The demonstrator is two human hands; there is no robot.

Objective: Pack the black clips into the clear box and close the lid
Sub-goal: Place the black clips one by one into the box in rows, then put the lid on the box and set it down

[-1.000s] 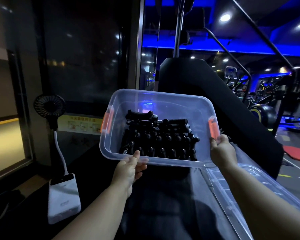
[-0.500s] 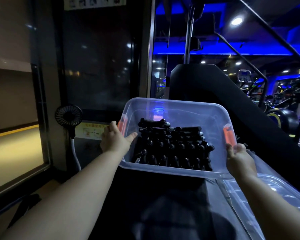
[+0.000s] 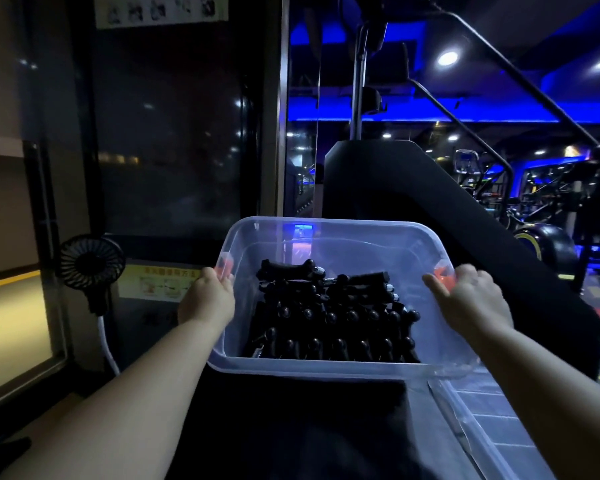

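Note:
The clear box (image 3: pixel 329 369) is held up in front of me, open on top, with an orange latch on each short side. Several black clips (image 3: pixel 329 320) lie packed in rows on its floor. My left hand (image 3: pixel 207 299) grips the left rim at the orange latch. On the opposite side, my right hand (image 3: pixel 471 301) grips the rim over the other latch. The clear lid (image 3: pixel 482 420) lies apart, low at the right, partly under my right forearm.
A small black fan (image 3: pixel 91 263) on a white cable stands at the left by a dark glass wall. A black machine housing (image 3: pixel 413 209) rises behind the box. Dark cloth (image 3: pixel 291 427) covers the surface below.
My left hand went from under the box's front edge to its left rim. The right hand slid up onto the right latch. The view tilted up, hiding the white power bank.

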